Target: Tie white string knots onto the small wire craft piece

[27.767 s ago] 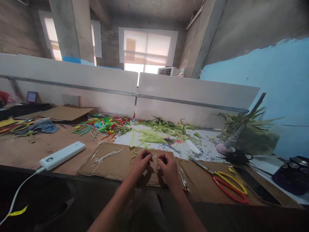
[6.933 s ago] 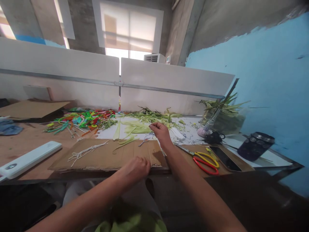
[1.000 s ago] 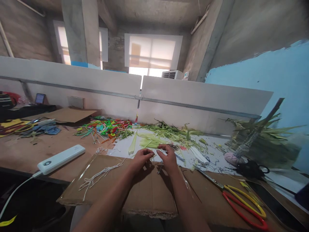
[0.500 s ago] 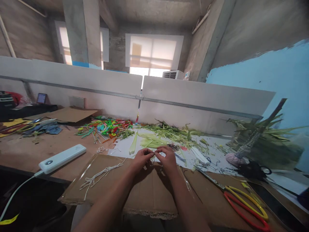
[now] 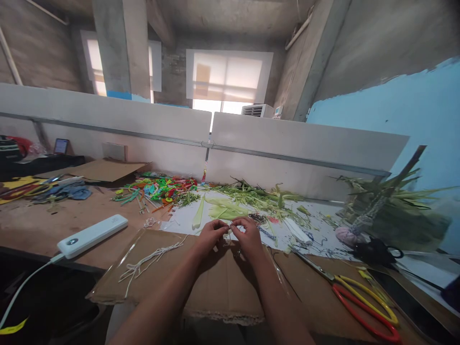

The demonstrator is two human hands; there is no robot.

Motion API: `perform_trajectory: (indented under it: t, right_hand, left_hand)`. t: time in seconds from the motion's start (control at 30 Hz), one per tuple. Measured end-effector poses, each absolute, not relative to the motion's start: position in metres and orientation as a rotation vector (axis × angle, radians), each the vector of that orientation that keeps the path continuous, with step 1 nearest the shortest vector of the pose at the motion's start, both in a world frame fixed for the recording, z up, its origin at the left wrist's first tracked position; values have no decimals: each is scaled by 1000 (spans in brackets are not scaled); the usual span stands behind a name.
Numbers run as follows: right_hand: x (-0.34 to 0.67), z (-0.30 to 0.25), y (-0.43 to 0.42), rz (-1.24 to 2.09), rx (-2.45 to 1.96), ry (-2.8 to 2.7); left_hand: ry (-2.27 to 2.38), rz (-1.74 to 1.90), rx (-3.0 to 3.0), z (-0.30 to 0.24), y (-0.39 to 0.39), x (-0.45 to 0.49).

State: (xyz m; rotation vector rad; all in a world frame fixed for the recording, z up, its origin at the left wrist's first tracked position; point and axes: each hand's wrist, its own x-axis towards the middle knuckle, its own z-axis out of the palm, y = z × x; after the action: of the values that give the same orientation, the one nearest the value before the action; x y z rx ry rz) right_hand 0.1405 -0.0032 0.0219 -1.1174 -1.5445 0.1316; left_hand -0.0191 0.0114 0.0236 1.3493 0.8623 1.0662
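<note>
Over the front cardboard sheet, my left hand and my right hand meet fingertip to fingertip. Both are closed in a pinch on a thin pale strand, a short length of which hangs down between them. Its exact kind is too small to make out. To the left on the cardboard lies a loose bunch of white strings. Just beyond my fingers, pale green husk leaves rest on white paper.
Long scissors with red and yellow handles lie at right, beside a dark phone. A white power bank sits at left. Colourful craft pieces and green leaf scraps are heaped at the back, before a white partition.
My hands stay in nearly the same place, with only a slight shift of the fingers. The strand's hanging part shows a little more clearly between them.
</note>
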Motion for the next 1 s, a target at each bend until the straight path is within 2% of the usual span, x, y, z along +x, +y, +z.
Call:
perform_trajectory:
  t: [1.0]
  right_hand:
    - [140,25,-6,190,-1151,-1539]
  left_hand:
    - [866,1121,1344,26,8,-18]
